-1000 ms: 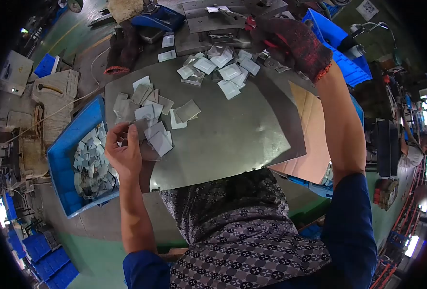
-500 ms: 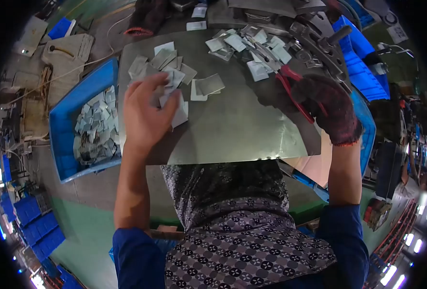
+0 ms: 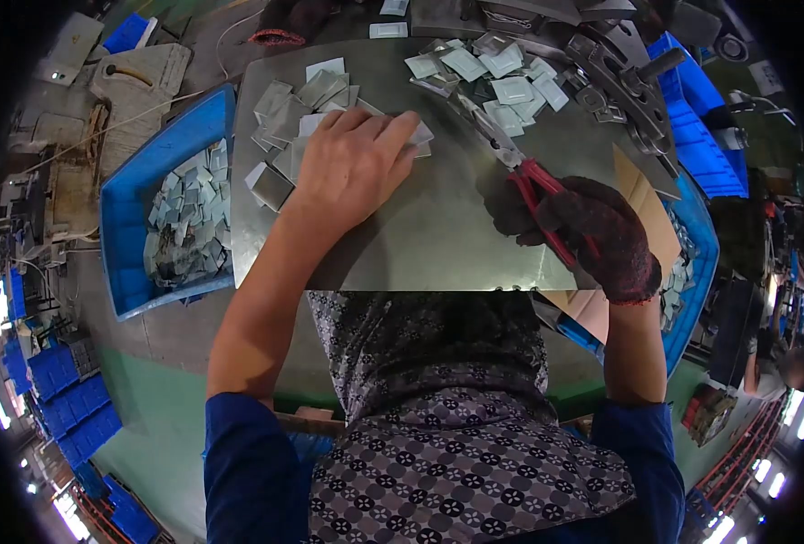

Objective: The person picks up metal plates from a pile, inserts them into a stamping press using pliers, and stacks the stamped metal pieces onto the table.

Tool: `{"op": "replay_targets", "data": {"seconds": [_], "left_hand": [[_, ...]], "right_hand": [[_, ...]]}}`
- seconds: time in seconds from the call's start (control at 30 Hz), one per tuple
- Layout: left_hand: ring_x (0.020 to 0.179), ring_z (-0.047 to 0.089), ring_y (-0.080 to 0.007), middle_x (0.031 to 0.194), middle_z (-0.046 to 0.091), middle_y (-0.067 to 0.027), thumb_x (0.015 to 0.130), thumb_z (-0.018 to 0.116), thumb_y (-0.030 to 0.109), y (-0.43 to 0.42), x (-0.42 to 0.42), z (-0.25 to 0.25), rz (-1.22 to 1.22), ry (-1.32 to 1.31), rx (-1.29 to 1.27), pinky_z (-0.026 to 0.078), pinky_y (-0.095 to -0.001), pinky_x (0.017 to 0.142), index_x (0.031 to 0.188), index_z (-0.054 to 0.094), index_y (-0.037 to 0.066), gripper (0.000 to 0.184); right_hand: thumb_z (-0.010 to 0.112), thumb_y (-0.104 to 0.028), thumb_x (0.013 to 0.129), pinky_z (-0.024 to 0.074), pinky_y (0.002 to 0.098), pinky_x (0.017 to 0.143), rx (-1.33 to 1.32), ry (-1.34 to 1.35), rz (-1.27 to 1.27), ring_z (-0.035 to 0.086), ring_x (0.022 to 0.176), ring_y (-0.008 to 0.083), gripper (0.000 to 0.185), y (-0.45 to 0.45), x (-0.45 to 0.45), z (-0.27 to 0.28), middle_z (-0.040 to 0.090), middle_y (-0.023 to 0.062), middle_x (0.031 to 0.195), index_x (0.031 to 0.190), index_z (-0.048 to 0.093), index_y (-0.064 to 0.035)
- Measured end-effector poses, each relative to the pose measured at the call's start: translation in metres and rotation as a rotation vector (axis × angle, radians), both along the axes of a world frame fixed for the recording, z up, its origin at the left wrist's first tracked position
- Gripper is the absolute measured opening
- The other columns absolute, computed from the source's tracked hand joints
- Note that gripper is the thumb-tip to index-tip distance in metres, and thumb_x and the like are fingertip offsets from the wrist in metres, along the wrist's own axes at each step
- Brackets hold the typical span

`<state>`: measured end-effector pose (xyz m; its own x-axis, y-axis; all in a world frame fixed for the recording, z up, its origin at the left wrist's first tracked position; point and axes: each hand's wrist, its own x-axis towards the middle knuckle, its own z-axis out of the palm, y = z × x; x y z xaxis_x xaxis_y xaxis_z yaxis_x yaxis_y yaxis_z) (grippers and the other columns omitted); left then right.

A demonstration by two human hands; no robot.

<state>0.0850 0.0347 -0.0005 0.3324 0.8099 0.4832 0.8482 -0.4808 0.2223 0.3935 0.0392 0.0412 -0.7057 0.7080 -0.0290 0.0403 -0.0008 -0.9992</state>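
Observation:
My right hand, in a dark glove with red trim, is wrapped round the red handles of a pair of pliers. The pliers' metal jaws point up and left, near a heap of pressed square metal pieces. Over the flat square plates at the left of the metal sheet lies my bare left hand, palm down with bent fingers. Its fingertips touch the plates at the right side of that pile; whether they grip one is hidden.
A blue bin with many metal pieces stands at the left, and another blue bin at the right, with cardboard beside it. Metal tooling lies at the back right. Another person is at the far right.
My left hand has moved right across the plate pile. My right hand has come down from the tooling at the back, bringing the pliers over the sheet. The view has shifted too.

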Motion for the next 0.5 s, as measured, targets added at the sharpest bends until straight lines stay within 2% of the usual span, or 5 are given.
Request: {"op": "replay_targets", "data": {"seconds": [0.1,0.2,0.27,0.3,0.5], "left_hand": [[0.076,0.062,-0.0256,0.074,0.064,-0.0067,0.071,0.073,0.012,0.006,-0.006,-0.008,-0.026,0.090,0.171,0.049,-0.0374,0.069,0.103,0.063,0.008,0.034],[0.068,0.062,-0.0241,0.074,0.065,-0.0078,0.078,0.069,0.008,0.008,-0.010,0.003,0.068,-0.057,0.320,0.050,-0.0354,0.063,0.103,0.063,0.006,0.026],[0.061,0.062,-0.0185,0.075,0.067,-0.0094,0.084,0.065,0.005,0.003,-0.009,0.017,0.298,-0.605,-0.074,0.049,-0.0311,0.059,0.102,0.062,0.003,0.018],[0.061,0.060,-0.0104,0.075,0.068,-0.0087,0.087,0.062,0.005,0.003,-0.014,0.018,0.245,-0.777,-0.169,0.047,-0.0265,0.057,0.102,0.061,0.000,0.016],[0.066,0.056,-0.0056,0.076,0.066,-0.0039,0.087,0.065,0.008,-0.007,-0.018,0.022,0.170,-0.881,-0.446,0.045,-0.0230,0.059,0.103,0.062,0.000,0.018]], "right_hand": [[0.055,-0.009,0.094,0.0541,0.0413,0.084,0.140,-0.213,-0.052,0.064,0.100,0.0299,0.029,-0.006,0.005,-0.016,0.060,0.0220,0.112,0.118,0.054,0.0069],[0.057,-0.007,0.093,0.0514,0.0330,0.087,-0.407,0.140,-0.164,0.064,0.097,0.0208,0.029,-0.013,-0.002,-0.015,0.064,0.0124,0.109,0.118,0.056,0.0071],[0.057,-0.007,0.094,0.0509,0.0333,0.088,-0.384,0.169,-0.083,0.063,0.098,0.0211,0.032,-0.020,-0.014,0.010,0.064,0.0130,0.109,0.123,0.054,0.0053],[0.056,-0.008,0.094,0.0508,0.0334,0.089,-0.376,0.178,-0.056,0.063,0.099,0.0212,0.033,-0.021,-0.017,0.017,0.064,0.0132,0.109,0.124,0.053,0.0047],[0.060,-0.016,0.092,0.0458,0.0272,0.070,-0.362,-0.090,0.009,0.059,0.083,0.0128,0.030,-0.023,-0.030,0.023,0.063,0.0072,0.098,0.116,0.060,0.0018]]}}
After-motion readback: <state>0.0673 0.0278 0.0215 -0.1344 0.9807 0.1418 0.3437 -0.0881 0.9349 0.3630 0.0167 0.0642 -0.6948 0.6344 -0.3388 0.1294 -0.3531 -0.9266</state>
